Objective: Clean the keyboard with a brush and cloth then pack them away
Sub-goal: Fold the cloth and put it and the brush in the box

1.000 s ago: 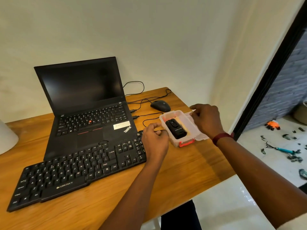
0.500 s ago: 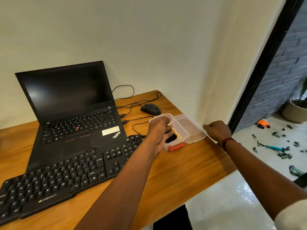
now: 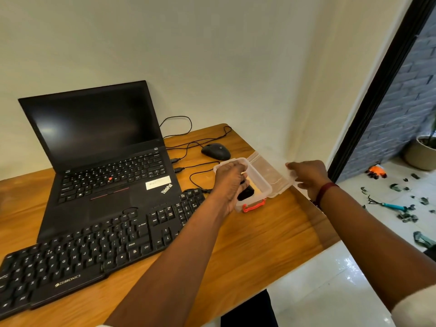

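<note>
i curl my left hand (image 3: 230,185) round the black tool (image 3: 247,193) in the clear box (image 3: 260,182) to lift it; my right hand (image 3: 309,178) pinches the lid (image 3: 269,172), pinning it open rightward.

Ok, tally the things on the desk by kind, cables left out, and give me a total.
1 laptop
1 separate keyboard
1 mouse
1 clear plastic box, its lid open
1 black item inside the box
Total: 5

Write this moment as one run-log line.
left hand: grips black object in clear box | right hand: holds lid open | keyboard: left of box
</note>
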